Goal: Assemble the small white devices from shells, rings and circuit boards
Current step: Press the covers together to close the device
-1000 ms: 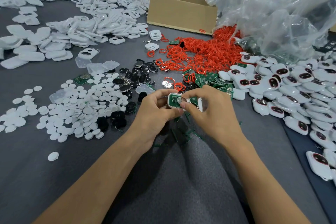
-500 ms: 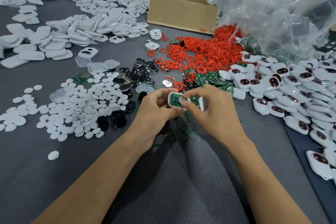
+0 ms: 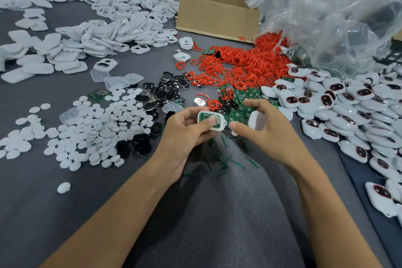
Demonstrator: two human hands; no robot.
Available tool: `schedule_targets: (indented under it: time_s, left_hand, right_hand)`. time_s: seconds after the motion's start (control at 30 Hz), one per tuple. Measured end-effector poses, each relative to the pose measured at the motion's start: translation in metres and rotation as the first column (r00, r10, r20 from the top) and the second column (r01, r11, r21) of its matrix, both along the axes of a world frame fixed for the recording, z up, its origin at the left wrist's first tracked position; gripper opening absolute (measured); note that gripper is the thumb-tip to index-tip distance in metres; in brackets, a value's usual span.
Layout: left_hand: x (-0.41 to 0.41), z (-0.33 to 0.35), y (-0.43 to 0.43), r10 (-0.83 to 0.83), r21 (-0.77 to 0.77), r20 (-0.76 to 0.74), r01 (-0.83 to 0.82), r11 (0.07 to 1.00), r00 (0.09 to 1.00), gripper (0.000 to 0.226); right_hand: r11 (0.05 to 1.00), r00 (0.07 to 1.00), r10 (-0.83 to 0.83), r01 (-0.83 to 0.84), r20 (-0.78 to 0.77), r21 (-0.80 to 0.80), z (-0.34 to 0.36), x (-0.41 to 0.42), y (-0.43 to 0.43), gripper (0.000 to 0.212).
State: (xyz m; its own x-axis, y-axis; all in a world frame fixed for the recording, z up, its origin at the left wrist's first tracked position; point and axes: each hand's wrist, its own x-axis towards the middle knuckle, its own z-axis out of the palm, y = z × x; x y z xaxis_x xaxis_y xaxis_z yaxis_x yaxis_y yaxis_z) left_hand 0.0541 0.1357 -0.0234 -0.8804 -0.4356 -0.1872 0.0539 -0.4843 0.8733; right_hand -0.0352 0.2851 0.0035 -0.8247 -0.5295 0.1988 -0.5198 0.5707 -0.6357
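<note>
Right now my left hand (image 3: 187, 132) grips an open shell (image 3: 219, 129) at the centre of my view, fingers curled under it and thumb pressed down on the green circuit board (image 3: 204, 118) seated inside. My right hand (image 3: 272, 137) sits just beside it at 3 o'clock, fingers curled round a white cover (image 3: 256, 121) tucked against the palm. One of its fingers points at the shell's near corner (I cannot tell whether the tip touches the rim).

Everything else lies spread around my hands on the grey table (image 3: 39, 202). At 12 to 1 o'clock a heap of red rings (image 3: 245, 65) runs up toward a cardboard box (image 3: 217, 17), and a crumpled clear plastic bag (image 3: 337, 17) billows at 2 o'clock. Between the rings and my right hand lies a small cluster of loose boards (image 3: 245, 98), some overlapping. At 3 o'clock finished devices (image 3: 348, 102), white with dark oval windows, are piled thickly and trail off toward 4 o'clock. At 9 o'clock white discs (image 3: 97, 128) are scattered in a broad patch, with black pieces (image 3: 165, 93) mixed in along its inner edge at 10 to 11 o'clock. A few clear covers (image 3: 117, 80) lie just beyond them. Farther out, at 10 to 11 o'clock, bare shells (image 3: 108, 17) lie in deep white drifts. Just below my hands, at 6 o'clock, thin green slivers (image 3: 221, 159) are strewn over the grey cloth.
</note>
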Motion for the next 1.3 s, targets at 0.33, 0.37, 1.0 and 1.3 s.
schedule_targets:
  time_s: [0.33, 0.37, 1.0, 1.3]
  left_hand:
    - [0.001, 0.0, -0.004, 0.053, 0.011, 0.004, -0.054, 0.999, 0.999, 0.022]
    - [0.001, 0.0, -0.004, 0.055, 0.013, 0.003, -0.055, 0.998, 0.998, 0.022]
    - [0.002, -0.005, 0.0, -0.062, -0.05, 0.01, 0.063, 0.997, 0.998, 0.043]
    - [0.003, -0.004, 0.003, -0.106, -0.054, 0.011, 0.106, 0.993, 0.994, 0.043]
  right_hand:
    - [0.954, 0.939, 0.272, -0.292, 0.21, 0.068, 0.008, 0.001, 0.009, 0.039]
    - [0.944, 0.922, 0.297, -0.323, 0.25, 0.07, 0.011, 0.001, 0.012, 0.039]
    - [0.967, 0.965, 0.202, -0.223, -0.166, -0.124, 0.011, 0.007, 0.004, 0.034]
    - [0.95, 0.936, 0.299, -0.311, -0.186, -0.034, -0.005, 0.012, -0.017, 0.033]
